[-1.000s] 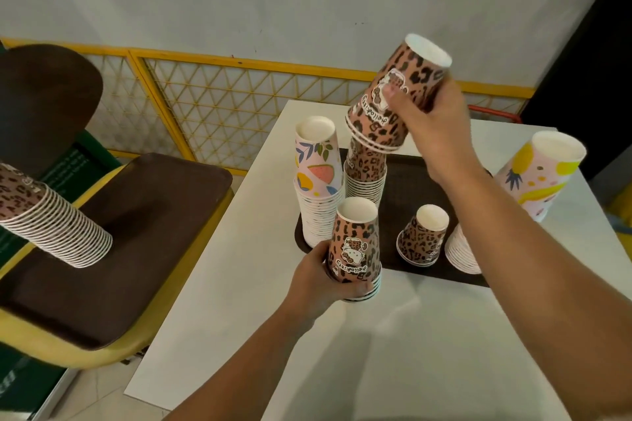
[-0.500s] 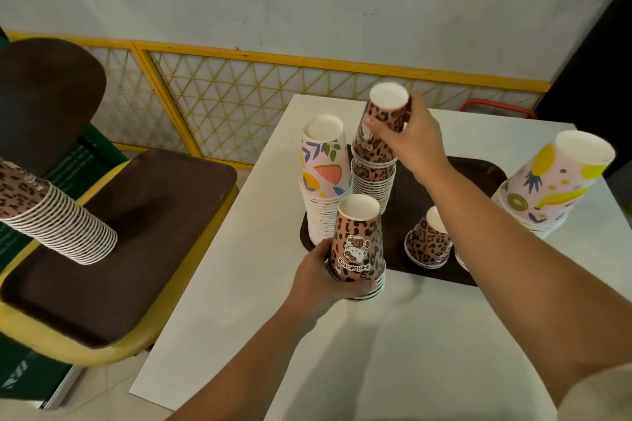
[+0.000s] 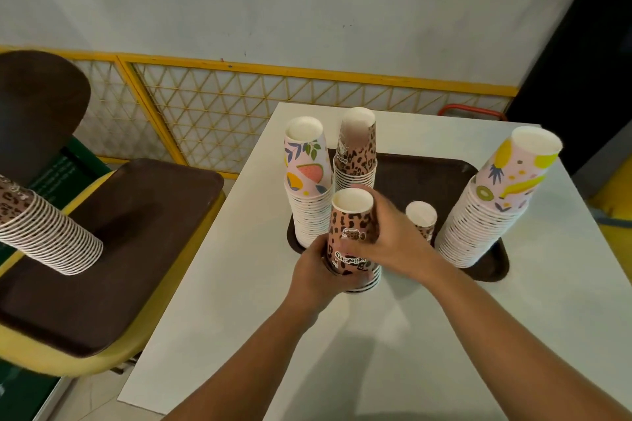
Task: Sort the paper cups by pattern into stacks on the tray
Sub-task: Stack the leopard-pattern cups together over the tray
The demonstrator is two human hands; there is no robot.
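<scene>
Short leopard-print stack [image 3: 354, 243] stands at the tabletop [image 3: 212, 301] edge of the tray [image 3: 444, 178], likely for splitting. Left hand [image 3: 319, 270] wraps its base to steady it. Right hand [image 3: 390, 236] curls fingers [image 3: 367, 232] round the top cup; wrist bent inward. Sorted stacks stand on the tray.

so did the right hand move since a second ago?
Yes. The right hand came down from above the tray's far leopard stack onto the near one.
</scene>
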